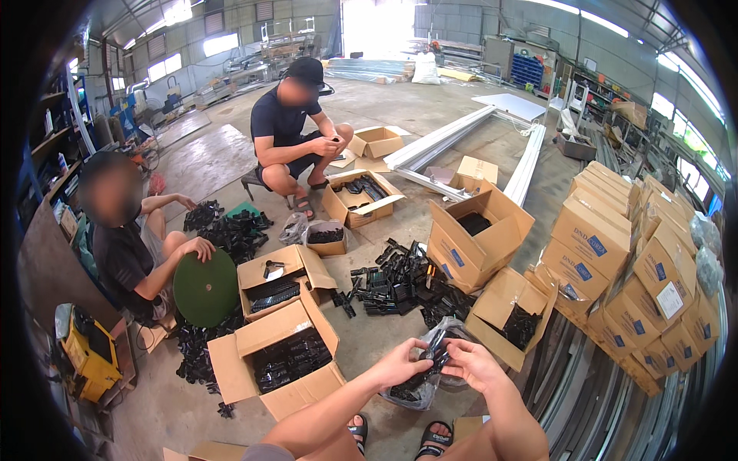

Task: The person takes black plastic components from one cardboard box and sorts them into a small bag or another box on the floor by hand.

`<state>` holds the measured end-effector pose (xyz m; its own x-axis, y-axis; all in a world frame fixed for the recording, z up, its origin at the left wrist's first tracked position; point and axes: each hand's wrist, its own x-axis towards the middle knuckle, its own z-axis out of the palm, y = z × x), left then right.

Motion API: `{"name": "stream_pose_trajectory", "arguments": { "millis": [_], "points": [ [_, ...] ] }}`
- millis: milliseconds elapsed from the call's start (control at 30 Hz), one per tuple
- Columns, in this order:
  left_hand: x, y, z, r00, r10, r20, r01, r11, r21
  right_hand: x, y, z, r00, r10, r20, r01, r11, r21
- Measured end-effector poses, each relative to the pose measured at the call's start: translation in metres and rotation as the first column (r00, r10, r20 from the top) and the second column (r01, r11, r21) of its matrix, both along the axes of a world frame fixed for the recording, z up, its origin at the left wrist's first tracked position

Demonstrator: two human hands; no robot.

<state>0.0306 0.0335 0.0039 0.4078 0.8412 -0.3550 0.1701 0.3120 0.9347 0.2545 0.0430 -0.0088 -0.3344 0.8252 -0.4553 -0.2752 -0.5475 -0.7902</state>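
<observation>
Both my hands are close together over a clear plastic bag (pixel 411 393) that holds small black parts. My left hand (pixel 401 363) is closed, its thumb and fingers pinching a long black plastic part (pixel 437 349). At the other side of that part is my right hand (pixel 474 364), fingers curled and pressed against it. The part's exact kind is too small to tell. Just beyond my right hand stands an open carton (pixel 492 296) with black parts inside. A loose pile of black parts (pixel 388 288) lies on the floor ahead of my hands.
Left of my forearm sits an open carton (pixel 231 365) packed with black parts. Two people sit nearby, one by a green round disc (pixel 205 288), one farther off (pixel 280 131). Stacked cartons (pixel 588 238) and long metal profiles (pixel 573 399) are at right. A white frame (pixel 530 165) lies beyond.
</observation>
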Motion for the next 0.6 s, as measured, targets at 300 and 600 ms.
{"name": "stream_pose_trajectory", "arguments": {
  "millis": [300, 600],
  "points": [
    [-0.011, 0.0, -0.002, 0.988, -0.097, 0.12, 0.092, 0.995, 0.046, -0.013, -0.006, 0.011, 0.985, -0.131, 0.115, 0.111, 0.979, 0.17],
    [-0.019, -0.01, 0.013, 0.991, -0.122, 0.046, 0.108, 0.965, 0.239, -0.026, -0.009, 0.015, 0.956, -0.201, 0.212, 0.119, 0.93, 0.348]
  ]
}}
